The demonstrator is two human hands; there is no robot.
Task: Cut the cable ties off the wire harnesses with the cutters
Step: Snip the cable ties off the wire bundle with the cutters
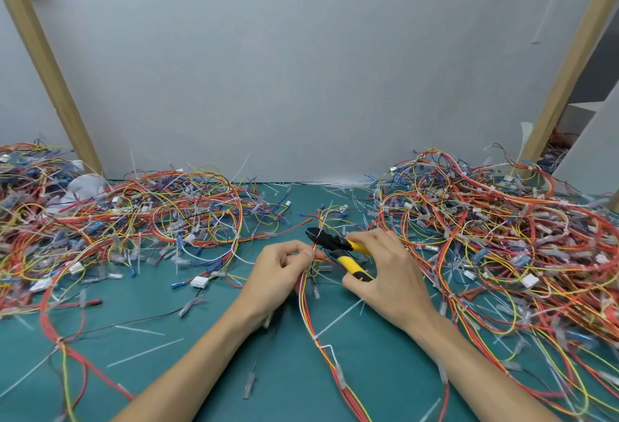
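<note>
Center of the counter (201,371), green mat.

My left hand (281,274) is pinching a wire harness (306,307) between thumb and curled fingertips. Its red, yellow and white strands are trailing from that hand back toward me across the mat.

My right hand (385,274) is gripping the cutters (336,244), with fingers wrapping the yellow handles. The black head is pointing left and away from me, sitting just beside my left fingertips, right at the harness. Whether the blades are closing on anything, I cannot tell; it is too small.

Cut white ties (338,319) are lying scattered on the mat around both forearms.

A large tangle of harnesses (134,220) is sprawling on the left, and a denser heap (502,237) is piling up on the right. Both are sitting against the grey back panel (301,70), between two slanting wooden posts (50,70).
</note>
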